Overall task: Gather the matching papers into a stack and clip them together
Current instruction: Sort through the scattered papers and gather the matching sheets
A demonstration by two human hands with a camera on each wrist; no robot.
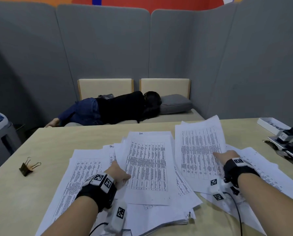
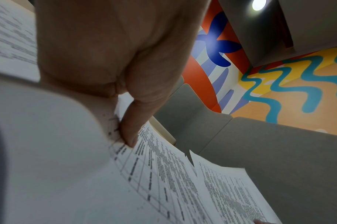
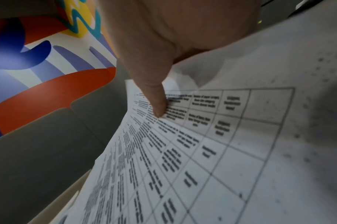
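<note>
Several printed table sheets lie scattered on the tan table (image 1: 57, 142). My left hand (image 1: 119, 172) pinches the left edge of the middle sheet (image 1: 147, 167); in the left wrist view its thumb (image 2: 131, 131) lies on top of that sheet (image 2: 164, 189), with the fingers hidden below. My right hand (image 1: 226, 156) holds the right-hand sheet (image 1: 198, 150) at its right edge, and the thumb (image 3: 156, 98) presses on the sheet's printed grid (image 3: 202, 151). A black binder clip (image 1: 28, 167) with its wire handles up sits alone on the table to the left, well away from both hands.
More loose sheets (image 1: 84, 176) spread under and around both hands. A white box (image 1: 271, 125) and black devices with a cable (image 1: 290, 142) sit at the table's right edge. Beyond the table a person (image 1: 118, 108) lies on a sofa, backed by grey partition walls.
</note>
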